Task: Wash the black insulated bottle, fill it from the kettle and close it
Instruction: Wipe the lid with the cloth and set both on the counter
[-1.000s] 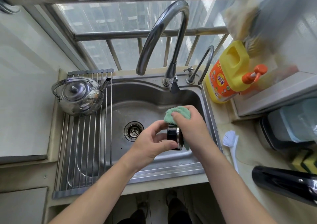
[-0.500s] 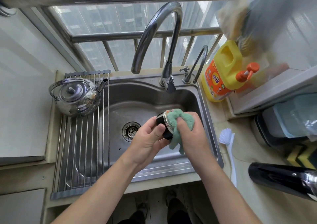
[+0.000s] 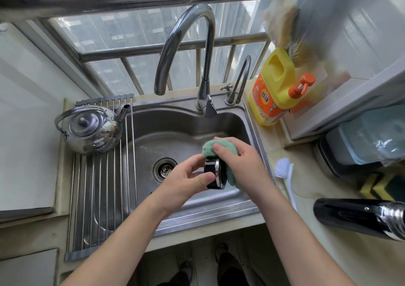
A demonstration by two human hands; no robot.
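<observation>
My left hand (image 3: 186,179) grips the black bottle lid (image 3: 213,175), which has a chrome ring, over the steel sink (image 3: 175,121). A green cloth (image 3: 215,147) is held in my right hand (image 3: 240,160) and pressed against the lid's right face and top. The black insulated bottle (image 3: 350,216) lies on its side on the counter at the right, its open steel neck pointing right. The steel kettle (image 3: 89,130) stands on the roll-up rack (image 3: 98,187) left of the sink.
The tall tap (image 3: 186,44) arches over the sink with no water running; a smaller tap (image 3: 241,77) stands beside it. A yellow detergent jug (image 3: 274,88) stands at the back right. A white brush (image 3: 285,176) lies on the counter by the sink's rim.
The lid has been turned in my left hand, its chrome ring now facing right. My right hand has shifted the cloth over the lid's right side and top.
</observation>
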